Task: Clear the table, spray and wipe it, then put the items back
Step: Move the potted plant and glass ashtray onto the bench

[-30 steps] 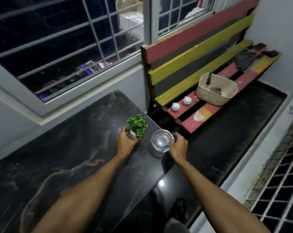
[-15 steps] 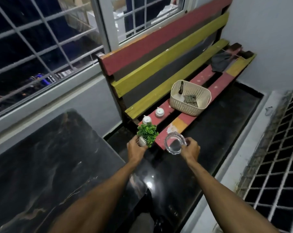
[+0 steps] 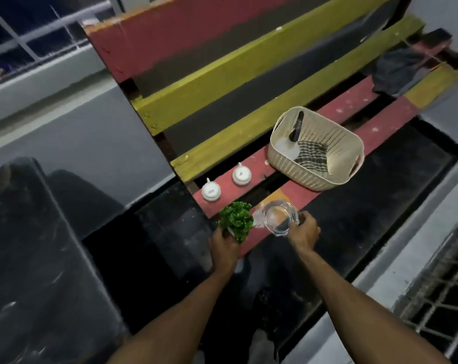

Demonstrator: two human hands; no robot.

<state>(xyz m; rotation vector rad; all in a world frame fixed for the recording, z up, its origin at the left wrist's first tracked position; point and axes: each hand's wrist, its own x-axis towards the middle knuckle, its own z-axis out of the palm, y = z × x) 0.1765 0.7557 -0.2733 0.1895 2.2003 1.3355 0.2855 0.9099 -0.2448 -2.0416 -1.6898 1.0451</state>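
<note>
My left hand grips a small potted green plant by its white pot, held over the near end of the bench seat. My right hand holds a clear glass ashtray by its rim, just above the red and orange front slat of the bench. Two small white lidded pots stand on the bench's red slat behind the plant. The black marble table lies at the lower left, away from both hands.
A cream plastic basket holding a checked cloth and a dark tool sits further along the bench. A dark cloth lies at the bench's far end. Black floor runs below; a metal grille is at the right.
Both hands lifted the plant and the ashtray off the table and carried them right to the bench. The view swung right and closer to the bench.
</note>
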